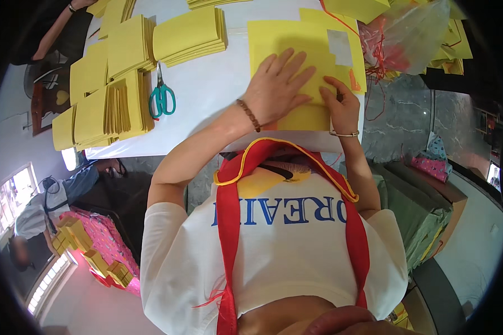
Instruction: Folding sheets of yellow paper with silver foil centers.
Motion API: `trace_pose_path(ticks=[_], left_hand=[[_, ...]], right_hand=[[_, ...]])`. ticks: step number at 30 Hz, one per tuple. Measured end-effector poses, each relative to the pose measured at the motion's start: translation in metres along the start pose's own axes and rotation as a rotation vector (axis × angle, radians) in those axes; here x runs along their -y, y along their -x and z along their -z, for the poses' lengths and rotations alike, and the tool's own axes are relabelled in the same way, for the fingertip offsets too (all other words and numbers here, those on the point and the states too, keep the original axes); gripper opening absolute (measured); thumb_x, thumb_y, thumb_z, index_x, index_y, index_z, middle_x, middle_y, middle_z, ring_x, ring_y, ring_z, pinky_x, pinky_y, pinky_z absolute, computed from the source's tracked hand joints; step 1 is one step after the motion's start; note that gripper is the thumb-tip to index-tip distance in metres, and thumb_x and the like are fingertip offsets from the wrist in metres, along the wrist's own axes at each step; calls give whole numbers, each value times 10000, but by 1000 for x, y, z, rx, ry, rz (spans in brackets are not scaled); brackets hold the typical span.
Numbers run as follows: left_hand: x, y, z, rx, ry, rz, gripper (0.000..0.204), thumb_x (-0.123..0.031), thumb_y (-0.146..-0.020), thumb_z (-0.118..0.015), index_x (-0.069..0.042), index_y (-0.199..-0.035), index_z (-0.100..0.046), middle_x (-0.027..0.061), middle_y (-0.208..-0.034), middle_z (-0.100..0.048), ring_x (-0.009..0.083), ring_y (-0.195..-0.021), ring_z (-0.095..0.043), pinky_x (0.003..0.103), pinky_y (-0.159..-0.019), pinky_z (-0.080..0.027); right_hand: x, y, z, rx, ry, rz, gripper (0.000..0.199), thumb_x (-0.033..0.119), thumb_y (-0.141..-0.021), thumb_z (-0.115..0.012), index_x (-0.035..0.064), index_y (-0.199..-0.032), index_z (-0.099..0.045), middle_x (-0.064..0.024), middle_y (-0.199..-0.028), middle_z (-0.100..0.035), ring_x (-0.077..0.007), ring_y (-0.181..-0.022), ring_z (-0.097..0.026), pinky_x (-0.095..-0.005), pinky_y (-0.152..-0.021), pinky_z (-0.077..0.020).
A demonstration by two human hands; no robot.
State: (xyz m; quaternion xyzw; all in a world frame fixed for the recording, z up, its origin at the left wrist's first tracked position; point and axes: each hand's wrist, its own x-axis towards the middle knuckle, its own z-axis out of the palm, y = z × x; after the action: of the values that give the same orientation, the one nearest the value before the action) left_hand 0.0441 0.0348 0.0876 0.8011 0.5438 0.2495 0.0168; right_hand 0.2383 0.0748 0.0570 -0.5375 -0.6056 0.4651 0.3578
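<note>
A large yellow paper sheet [288, 42] lies on the white table [212, 95] in front of me. My left hand [278, 88] rests flat on it, fingers spread, pressing the paper down. My right hand [341, 106] sits just to the right, fingertips pinching the sheet's lower right part along a fold. A grey tape patch [340, 47] and a small orange mark [354, 81] show on the sheet's right side. A beaded bracelet is on my left wrist and a thin bangle on my right.
Stacks of folded yellow paper [114, 84] cover the table's left side, with another stack [191, 34] further in. Teal-handled scissors [161, 97] lie beside them. A clear plastic bag [405, 36] with red strings sits at the right. Another person's arm [56, 28] reaches in at top left.
</note>
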Motion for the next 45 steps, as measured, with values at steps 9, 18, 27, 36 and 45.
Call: trace_pose_path(ticks=[9,18,27,36,45], left_hand=[[5,14,-18,131,-96,-21,551,-456,-858,-513,-177,-1327,-432,123,-1385,-368,315,-1280,-317,478,-1036,-253],[10,12,-13,79,18,-76,560,-435,-831,-553,-147,-1302,-455,137,-1356,-389,332,-1244,-344,484,-1004,-275],[-15,7,-12,73,-426,-259,432,-223,-792,-527,-17,-1172,-524,164,-1025,-574,268,-881,-555,352,-693,-456],[35,-3,36,-245,188,-10,487,-1,-703,-550,-82,-1184,-550,96,-962,-623,281,-887,-580,390,-722,-477],[195,60,58,-282,-510,238,548,1,-718,-564,-181,-1233,-517,9,-1203,-562,226,-1086,-512,416,-866,-364]], right_hand=[[26,18,2,-42,530,368,290,170,-755,-679,72,-1026,-646,-114,-1054,-587,-192,-921,-557,-335,-763,-404],[4,42,6,229,816,638,379,208,-816,-610,124,-1183,-577,2,-1301,-498,-207,-1265,-402,-530,-1052,-179],[-5,31,24,158,-299,83,261,105,-920,-476,-20,-1136,-556,-133,-1159,-579,-170,-1098,-521,-319,-952,-388],[-8,31,34,-131,-289,162,277,171,-959,-424,-2,-1147,-530,-121,-1126,-584,-206,-1069,-553,-343,-902,-435],[-19,38,29,-148,-222,51,223,152,-930,-502,13,-1085,-582,-84,-992,-638,-164,-949,-601,-288,-806,-472]])
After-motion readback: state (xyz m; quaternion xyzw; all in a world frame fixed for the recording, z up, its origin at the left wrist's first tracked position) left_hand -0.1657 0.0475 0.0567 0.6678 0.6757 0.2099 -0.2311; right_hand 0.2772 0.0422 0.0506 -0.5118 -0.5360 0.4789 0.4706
